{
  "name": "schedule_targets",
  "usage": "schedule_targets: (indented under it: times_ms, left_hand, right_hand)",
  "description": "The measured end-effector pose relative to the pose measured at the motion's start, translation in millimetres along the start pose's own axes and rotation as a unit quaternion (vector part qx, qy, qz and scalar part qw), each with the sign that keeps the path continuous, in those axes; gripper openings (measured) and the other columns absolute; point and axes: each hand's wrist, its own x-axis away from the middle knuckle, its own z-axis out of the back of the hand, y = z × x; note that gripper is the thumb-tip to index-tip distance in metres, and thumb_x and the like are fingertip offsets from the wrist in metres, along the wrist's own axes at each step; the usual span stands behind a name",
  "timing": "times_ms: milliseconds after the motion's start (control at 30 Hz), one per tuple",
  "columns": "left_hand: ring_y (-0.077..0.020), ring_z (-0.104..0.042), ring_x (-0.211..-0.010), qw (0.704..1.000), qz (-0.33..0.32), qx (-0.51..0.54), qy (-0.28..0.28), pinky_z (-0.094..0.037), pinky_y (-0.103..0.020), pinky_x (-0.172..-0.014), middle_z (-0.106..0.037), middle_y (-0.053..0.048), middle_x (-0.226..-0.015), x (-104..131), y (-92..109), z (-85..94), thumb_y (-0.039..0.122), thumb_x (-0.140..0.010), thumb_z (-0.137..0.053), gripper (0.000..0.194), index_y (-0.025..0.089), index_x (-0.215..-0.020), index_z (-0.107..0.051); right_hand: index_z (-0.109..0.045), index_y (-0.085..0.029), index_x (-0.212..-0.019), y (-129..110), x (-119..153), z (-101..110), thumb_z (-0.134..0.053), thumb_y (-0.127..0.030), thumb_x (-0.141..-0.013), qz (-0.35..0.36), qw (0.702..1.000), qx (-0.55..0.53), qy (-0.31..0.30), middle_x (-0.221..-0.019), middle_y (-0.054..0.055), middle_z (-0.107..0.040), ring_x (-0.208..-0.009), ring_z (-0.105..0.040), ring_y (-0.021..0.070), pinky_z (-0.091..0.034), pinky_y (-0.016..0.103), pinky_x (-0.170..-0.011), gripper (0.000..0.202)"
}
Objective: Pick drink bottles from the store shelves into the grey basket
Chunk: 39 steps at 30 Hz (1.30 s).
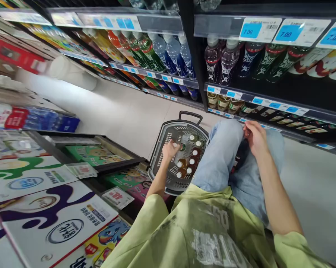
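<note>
My left hand (171, 149) reaches down into a grey plastic shopping basket (158, 163) on the floor. Its fingers are closed at the top of a bottle (182, 147) with a light cap and a dark green body, which is partly hidden by the hand. Several white-capped bottles (192, 161) stand upright on the right side of the basket, some with amber drink. My right hand (254, 137) is raised over my bent knees, its fingers curled in, with nothing visible in them. The basket's black handle (190, 114) lies toward the shelf.
Drink shelves with price tags (289, 31) run along the far side, holding rows of bottles (229, 61). Stacked milk cartons (59, 223) and a dark display frame (123, 162) are close on my left. A white round container (73, 72) stands farther down the aisle floor (123, 108).
</note>
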Motion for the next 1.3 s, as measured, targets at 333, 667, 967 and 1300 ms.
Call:
schedule_targets:
  times_ms: [333,667,967,1300]
  left_hand:
    - [-0.0343,-0.076,-0.112,0.983,-0.007,0.012,-0.182,-0.054,-0.034,-0.087,-0.078,-0.024,-0.118,-3,10,-100.4,0.034,-0.096,-0.070,0.048,0.010,-0.137,-0.067]
    - [-0.0308,-0.076,-0.100,0.981,-0.013,0.053,-0.187,-0.052,-0.034,-0.084,-0.078,-0.020,-0.100,-13,30,-101.5,0.027,-0.096,-0.062,0.040,0.011,-0.132,-0.070]
    - [-0.0262,-0.073,-0.085,0.984,0.003,0.064,-0.169,-0.049,-0.030,-0.074,-0.071,-0.009,-0.078,11,19,-79.4,0.034,-0.092,-0.070,0.028,0.016,-0.114,-0.069]
    - [-0.0367,-0.064,-0.132,0.988,-0.067,0.138,0.004,-0.053,-0.044,-0.108,-0.075,-0.020,-0.127,23,38,-33.4,0.028,-0.088,-0.059,0.043,0.016,-0.128,-0.068]
  right_hand:
    - [-0.071,-0.025,-0.084,3,-6,-4,-0.085,-0.042,-0.071,0.027,0.995,0.059,0.077,-0.064,-0.006,-0.050,-0.058,-0.042,0.0117,-0.029,0.026,-0.051,0.026]
    - [-0.071,-0.026,-0.084,4,-9,-8,-0.085,-0.045,-0.072,0.030,0.993,0.088,0.077,-0.062,-0.006,-0.047,-0.055,-0.039,0.0111,-0.028,0.025,-0.048,0.027]
    - [-0.070,-0.026,-0.091,16,-17,6,-0.082,-0.051,-0.077,0.018,0.993,0.102,0.048,-0.063,-0.008,-0.050,-0.051,-0.038,0.0112,-0.030,0.027,-0.048,0.031]
    - [-0.064,-0.028,-0.091,34,-24,1,-0.069,-0.056,-0.077,0.014,0.988,0.147,0.034,-0.066,-0.003,-0.057,-0.061,-0.052,0.0181,-0.040,0.028,-0.054,0.032]
